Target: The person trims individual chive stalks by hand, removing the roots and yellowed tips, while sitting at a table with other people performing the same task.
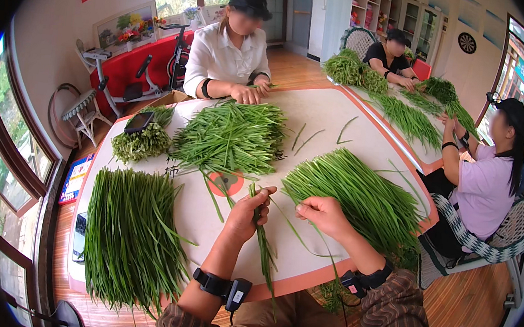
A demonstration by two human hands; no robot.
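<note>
My left hand (247, 213) is closed around a small bunch of garlic chives (263, 246), whose cut ends stick up past the thumb and whose leaves hang over the table's near edge. To its right, my right hand (325, 216) has thumb and forefinger pinched together. A thin chive leaf (331, 255) trails down from under that hand; the fingers partly hide where it is gripped. Beyond the right hand lies a thick, aligned pile of chives (358, 196). Another large aligned pile (132, 236) spreads left of my left forearm.
A looser chive heap (231, 134) lies mid-table before a person in white (229, 56). Behind the left pile, a phone (138, 122) rests on a bundle (143, 142). Stray leaves (309, 139) dot the white tabletop (310, 106). Two people (489, 166) (390, 57) handle chives at right.
</note>
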